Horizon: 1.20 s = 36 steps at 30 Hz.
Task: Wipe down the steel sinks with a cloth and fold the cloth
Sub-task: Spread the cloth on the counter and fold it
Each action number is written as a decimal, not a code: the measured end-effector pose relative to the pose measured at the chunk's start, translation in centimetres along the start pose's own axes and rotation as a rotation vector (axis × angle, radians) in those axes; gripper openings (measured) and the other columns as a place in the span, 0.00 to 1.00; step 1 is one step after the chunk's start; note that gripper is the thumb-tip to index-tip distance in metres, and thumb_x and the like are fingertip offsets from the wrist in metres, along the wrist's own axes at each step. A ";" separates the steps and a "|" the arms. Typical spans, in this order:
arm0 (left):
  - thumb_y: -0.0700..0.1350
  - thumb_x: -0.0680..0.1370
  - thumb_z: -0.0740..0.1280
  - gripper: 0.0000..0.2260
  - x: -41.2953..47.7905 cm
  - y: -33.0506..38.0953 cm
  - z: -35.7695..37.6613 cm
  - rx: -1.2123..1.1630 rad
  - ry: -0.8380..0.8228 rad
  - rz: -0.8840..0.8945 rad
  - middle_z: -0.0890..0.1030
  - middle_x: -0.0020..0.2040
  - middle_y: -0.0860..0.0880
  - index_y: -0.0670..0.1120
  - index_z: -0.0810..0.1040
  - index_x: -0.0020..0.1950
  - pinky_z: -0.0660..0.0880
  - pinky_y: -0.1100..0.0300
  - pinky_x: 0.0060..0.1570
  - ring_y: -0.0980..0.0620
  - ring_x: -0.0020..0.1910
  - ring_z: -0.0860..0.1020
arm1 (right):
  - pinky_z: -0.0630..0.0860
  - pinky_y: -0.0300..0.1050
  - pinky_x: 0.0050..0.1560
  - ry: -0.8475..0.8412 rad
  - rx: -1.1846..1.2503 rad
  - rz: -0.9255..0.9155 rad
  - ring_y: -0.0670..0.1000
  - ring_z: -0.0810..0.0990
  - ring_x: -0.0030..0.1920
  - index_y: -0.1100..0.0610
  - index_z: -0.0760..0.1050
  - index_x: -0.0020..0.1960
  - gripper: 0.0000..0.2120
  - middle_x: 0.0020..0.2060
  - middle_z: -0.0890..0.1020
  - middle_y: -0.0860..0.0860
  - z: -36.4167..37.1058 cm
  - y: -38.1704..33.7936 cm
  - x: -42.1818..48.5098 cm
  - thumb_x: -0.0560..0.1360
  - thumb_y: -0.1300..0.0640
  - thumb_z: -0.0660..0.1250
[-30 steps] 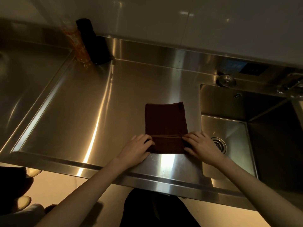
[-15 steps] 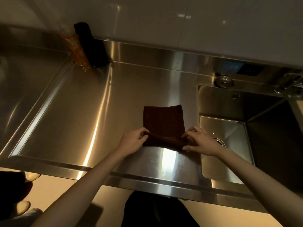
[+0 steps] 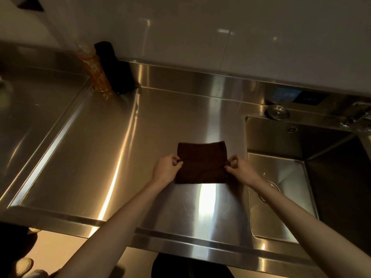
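At far left a steel top (image 3: 34, 109) runs out of frame, split from the counter (image 3: 124, 149) by a straight ridge (image 3: 60, 135). At the ridge's far end an orange bottle (image 3: 94, 73) and a dark bottle (image 3: 117, 73) stand side by side against the wall (image 3: 200, 37). Bare steel lies open from there to the cloth (image 3: 201, 155), which rests on the counter near its right end. The left hand (image 3: 165, 170) pinches the cloth's left edge between thumb and fingers; the right hand (image 3: 242, 169) pinches the right edge likewise. That edge lies just beside the sink (image 3: 271, 141) rim. The right forearm crosses over the drain (image 3: 274, 185). A round cap (image 3: 278, 111) and a tap (image 3: 357, 115) sit behind the sink. A raised lip (image 3: 180, 240) bounds the counter's front. The light is dim and warm, with glare streaks on the steel.
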<state>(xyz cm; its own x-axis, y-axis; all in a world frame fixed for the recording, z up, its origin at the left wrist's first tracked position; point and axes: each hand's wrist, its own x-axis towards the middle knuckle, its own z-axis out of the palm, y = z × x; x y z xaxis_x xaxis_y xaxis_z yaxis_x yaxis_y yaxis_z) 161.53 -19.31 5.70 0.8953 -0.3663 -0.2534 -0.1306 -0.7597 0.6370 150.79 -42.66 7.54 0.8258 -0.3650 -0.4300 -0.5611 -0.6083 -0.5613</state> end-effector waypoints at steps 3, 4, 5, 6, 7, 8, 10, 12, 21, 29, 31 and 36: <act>0.48 0.76 0.68 0.07 0.6 -0.4 0.3 -0.001 0.010 0.004 0.82 0.44 0.48 0.45 0.78 0.48 0.66 0.61 0.40 0.49 0.46 0.79 | 0.78 0.55 0.49 0.071 -0.063 -0.010 0.54 0.80 0.45 0.58 0.71 0.55 0.12 0.42 0.79 0.53 0.5 0.1 -0.3 0.76 0.53 0.67; 0.49 0.76 0.69 0.07 0.7 -0.7 0.3 -0.001 0.017 -0.001 0.81 0.43 0.48 0.46 0.77 0.45 0.66 0.60 0.39 0.49 0.45 0.79 | 0.77 0.55 0.49 0.109 -0.111 -0.027 0.54 0.79 0.47 0.58 0.71 0.55 0.13 0.43 0.79 0.52 0.7 0.2 -0.5 0.76 0.52 0.67; 0.49 0.75 0.69 0.08 0.8 -1.0 0.3 -0.002 0.031 -0.003 0.81 0.43 0.48 0.45 0.76 0.44 0.66 0.60 0.40 0.49 0.45 0.79 | 0.77 0.54 0.49 0.161 -0.167 -0.052 0.54 0.78 0.49 0.58 0.71 0.56 0.14 0.44 0.78 0.52 0.9 0.4 -0.8 0.76 0.51 0.67; 0.49 0.75 0.69 0.08 0.8 -1.4 0.2 0.001 0.052 0.008 0.81 0.44 0.48 0.45 0.76 0.44 0.68 0.59 0.41 0.49 0.46 0.78 | 0.76 0.53 0.50 0.221 -0.207 -0.085 0.54 0.77 0.50 0.58 0.72 0.57 0.15 0.46 0.78 0.53 1.1 0.7 -1.1 0.76 0.50 0.67; 0.48 0.75 0.69 0.07 0.6 -1.8 0.0 0.014 0.084 0.058 0.80 0.45 0.47 0.44 0.77 0.46 0.70 0.58 0.43 0.48 0.46 0.78 | 0.75 0.51 0.50 0.284 -0.217 -0.137 0.54 0.76 0.52 0.57 0.72 0.58 0.15 0.49 0.78 0.53 1.2 1.0 -1.3 0.75 0.50 0.68; 0.46 0.75 0.69 0.07 0.3 -2.1 -0.2 0.050 0.125 0.167 0.79 0.46 0.47 0.44 0.77 0.48 0.72 0.56 0.44 0.48 0.47 0.77 | 0.75 0.48 0.50 0.336 -0.210 -0.209 0.53 0.75 0.54 0.57 0.73 0.58 0.15 0.52 0.77 0.53 1.2 1.4 -1.5 0.74 0.51 0.69; 0.45 0.74 0.70 0.07 -0.6 -2.6 -0.5 0.173 0.152 0.473 0.77 0.49 0.47 0.45 0.78 0.51 0.74 0.53 0.46 0.47 0.49 0.76 | 0.74 0.45 0.51 0.349 -0.262 -0.410 0.53 0.75 0.55 0.56 0.75 0.58 0.16 0.55 0.76 0.53 1.4 2.3 -1.9 0.73 0.54 0.71; 0.48 0.73 0.71 0.12 -1.5 -3.1 -0.4 0.315 0.071 0.685 0.77 0.54 0.49 0.47 0.78 0.55 0.74 0.55 0.49 0.49 0.52 0.76 | 0.76 0.45 0.52 0.249 -0.425 -0.578 0.54 0.77 0.56 0.56 0.76 0.59 0.19 0.57 0.77 0.54 1.8 3.2 -2.2 0.70 0.55 0.74; 0.45 0.71 0.72 0.13 -1.6 -2.6 -0.7 0.349 -0.011 0.661 0.80 0.51 0.50 0.48 0.79 0.56 0.72 0.59 0.46 0.48 0.49 0.79 | 0.71 0.35 0.41 0.150 -0.466 -0.585 0.50 0.81 0.47 0.54 0.78 0.59 0.17 0.49 0.81 0.49 -0.1 1.9 -1.9 0.70 0.58 0.73; 0.49 0.75 0.70 0.10 -1.1 -2.2 -3.1 -0.019 -0.347 0.142 0.80 0.43 0.49 0.49 0.80 0.54 0.72 0.59 0.48 0.50 0.49 0.80 | 0.71 0.27 0.37 -0.203 0.013 -0.250 0.48 0.81 0.39 0.58 0.75 0.54 0.10 0.43 0.83 0.55 -2.1 0.5 -2.0 0.74 0.60 0.69; 0.49 0.76 0.68 0.09 -0.6 -2.0 -2.3 -0.027 -0.245 0.060 0.82 0.47 0.45 0.46 0.79 0.51 0.71 0.57 0.45 0.46 0.50 0.80 | 0.72 0.32 0.39 -0.095 0.017 -0.197 0.52 0.81 0.43 0.59 0.75 0.55 0.10 0.46 0.82 0.55 -1.3 0.3 -1.0 0.75 0.59 0.68; 0.44 0.76 0.66 0.12 -2.5 -0.9 -0.9 0.349 0.132 0.320 0.77 0.55 0.43 0.42 0.76 0.57 0.72 0.52 0.50 0.42 0.53 0.76 | 0.75 0.48 0.55 0.248 -0.228 -0.410 0.57 0.78 0.54 0.61 0.75 0.59 0.13 0.56 0.77 0.57 1.0 0.7 -0.9 0.75 0.61 0.67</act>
<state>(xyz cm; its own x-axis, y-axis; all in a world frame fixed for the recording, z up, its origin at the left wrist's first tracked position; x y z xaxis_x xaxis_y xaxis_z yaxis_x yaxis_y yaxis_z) 159.80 -17.23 6.39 0.8302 -0.5569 0.0244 -0.5229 -0.7630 0.3800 149.61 -42.06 6.84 0.9788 -0.2043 -0.0119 -0.1860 -0.8639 -0.4681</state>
